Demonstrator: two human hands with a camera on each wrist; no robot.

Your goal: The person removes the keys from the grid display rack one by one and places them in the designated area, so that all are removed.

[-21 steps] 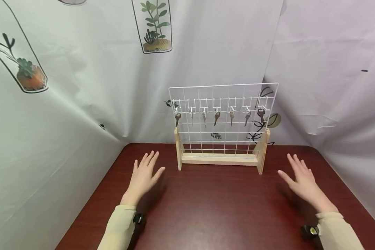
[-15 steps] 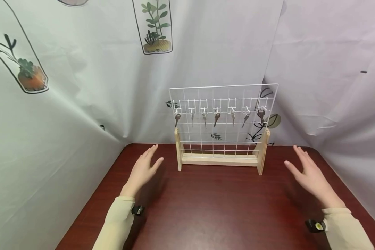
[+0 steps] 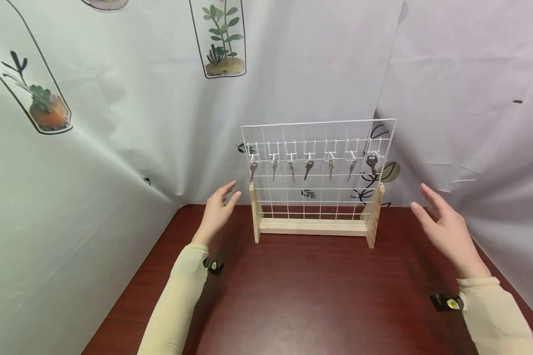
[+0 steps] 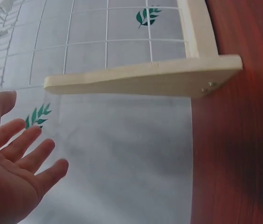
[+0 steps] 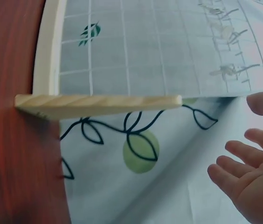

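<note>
Dark red table (image 3: 311,296), wooden feet (image 3: 373,215) prop wire rack (image 3: 322,188) upright, keys (image 3: 309,169) probably spaced to avoid tangling. Left hand (image 3: 216,211), right hand (image 3: 450,232) flank it, empty, thumbs apart from fingers.

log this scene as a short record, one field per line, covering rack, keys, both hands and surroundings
rack: white wire grid panel, upright in a pale wooden stand
keys: seven metal keys, hanging in one row
hooks: small white hooks, one per key
left hand: bare left hand, left of the stand, touching nothing
right hand: bare right hand, right of the stand, touching nothing
surface: dark red tabletop under the stand
background: white cloth printed with plants and leaves
</note>
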